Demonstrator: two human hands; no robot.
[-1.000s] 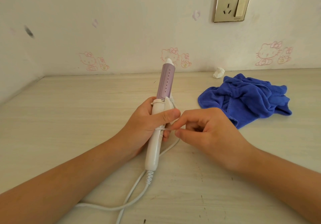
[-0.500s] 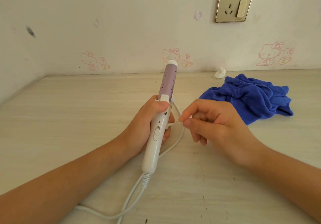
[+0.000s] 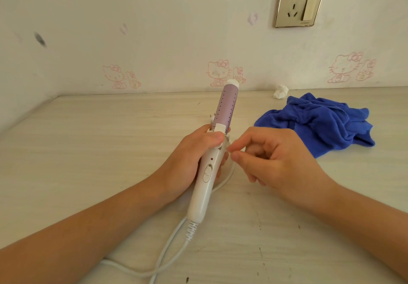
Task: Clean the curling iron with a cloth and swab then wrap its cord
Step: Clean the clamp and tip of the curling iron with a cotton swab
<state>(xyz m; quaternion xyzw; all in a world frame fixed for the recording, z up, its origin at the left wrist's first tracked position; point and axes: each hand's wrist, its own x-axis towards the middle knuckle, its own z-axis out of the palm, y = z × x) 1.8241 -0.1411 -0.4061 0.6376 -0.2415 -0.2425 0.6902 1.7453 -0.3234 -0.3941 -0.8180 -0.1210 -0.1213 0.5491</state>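
White plastic curling iron (image 3: 206, 180): tilted up off the worktop (image 3: 99, 142); we judge it light, rigid and smooth, so slippery.
Left hand (image 3: 187, 162): fingers wrapped round the handle's top, thumb across the front; we think that is the best hold.
Right hand (image 3: 280, 164): thumb and forefinger pinch what we take for the swab (image 3: 228, 150), at the clamp hinge.
Cord (image 3: 191, 232): limp, trailing loose.
Blue cloth (image 3: 315, 122): soft, crumpled, well apart.

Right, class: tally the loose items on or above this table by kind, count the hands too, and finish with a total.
Curling iron, in the left hand's grip: 1
Blue cloth: 1
Crumpled white paper wad: 1
Hands: 2 (left hand, right hand)
Total: 5
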